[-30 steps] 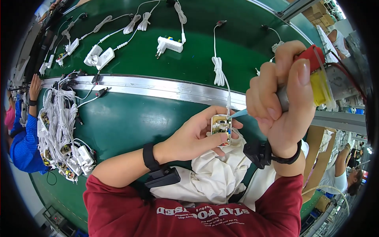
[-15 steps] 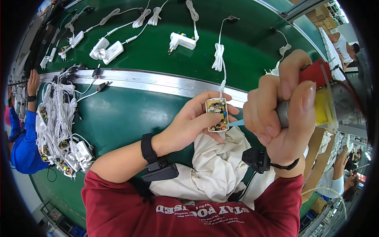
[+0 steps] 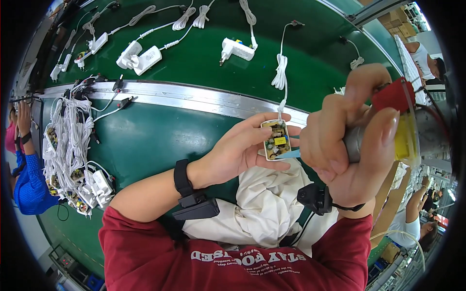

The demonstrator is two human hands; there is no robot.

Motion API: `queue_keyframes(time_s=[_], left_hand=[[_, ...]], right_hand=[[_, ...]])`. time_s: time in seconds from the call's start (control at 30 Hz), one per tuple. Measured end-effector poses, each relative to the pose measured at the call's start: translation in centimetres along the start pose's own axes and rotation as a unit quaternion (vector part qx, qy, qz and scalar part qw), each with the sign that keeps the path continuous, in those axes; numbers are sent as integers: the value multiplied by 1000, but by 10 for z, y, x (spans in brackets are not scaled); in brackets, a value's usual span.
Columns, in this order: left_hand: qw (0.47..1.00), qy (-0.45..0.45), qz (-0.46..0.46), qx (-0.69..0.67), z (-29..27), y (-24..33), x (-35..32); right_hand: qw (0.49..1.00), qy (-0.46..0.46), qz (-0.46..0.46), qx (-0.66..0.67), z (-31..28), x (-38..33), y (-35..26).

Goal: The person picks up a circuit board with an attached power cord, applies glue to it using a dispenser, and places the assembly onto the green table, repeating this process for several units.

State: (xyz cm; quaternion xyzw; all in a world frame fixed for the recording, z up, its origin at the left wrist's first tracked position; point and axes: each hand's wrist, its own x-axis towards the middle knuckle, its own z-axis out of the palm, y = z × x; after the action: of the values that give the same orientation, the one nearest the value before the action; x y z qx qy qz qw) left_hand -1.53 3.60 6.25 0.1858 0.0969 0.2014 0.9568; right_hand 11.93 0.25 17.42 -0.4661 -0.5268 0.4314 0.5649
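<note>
My left hand holds an opened white power adapter, its fingers behind the casing and the thumb at the upper left edge. A circuit board with a yellow block and small components shows inside. The adapter's white cord runs up from its top end. My right hand is wrapped round a grey cylindrical tool with a red part, a yellow band and wires at its back. The tool's narrow light-blue tip reaches the lower end of the board; whether it touches cannot be told.
At the left lies a heap of white adapters and bundled cords. Beyond a metal rail, several corded adapters rest on a green belt. White cloth covers my lap. A co-worker in blue is at the left.
The adapters beyond the rail have shifted right. My left hand has brought the opened adapter slightly right, its thumb sliding from the board to the upper edge. The co-worker's hand has moved left.
</note>
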Motion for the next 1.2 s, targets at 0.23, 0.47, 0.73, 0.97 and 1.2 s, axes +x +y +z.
queue_keyframes(time_s=[0.23, 0.47, 0.73, 0.97, 1.2], left_hand=[[1000, -18, -18, 12, -1, 2, -3], [1000, -23, -16, 13, 0, 4, -1], [817, -92, 253, 509, -8, 18, 83], [424, 129, 207, 872, -8, 12, 130], [319, 100, 398, 854, -15, 67, 99]], right_hand=[[1000, -4, 5, 5, -3, -2, -1], [1000, -6, 1, 4, -7, -4, -1], [1000, -23, -8, 2, -5, -3, 1], [998, 5, 20, 57, -1, -5, 6], [999, 6, 22, 29, 1, 5, 6]])
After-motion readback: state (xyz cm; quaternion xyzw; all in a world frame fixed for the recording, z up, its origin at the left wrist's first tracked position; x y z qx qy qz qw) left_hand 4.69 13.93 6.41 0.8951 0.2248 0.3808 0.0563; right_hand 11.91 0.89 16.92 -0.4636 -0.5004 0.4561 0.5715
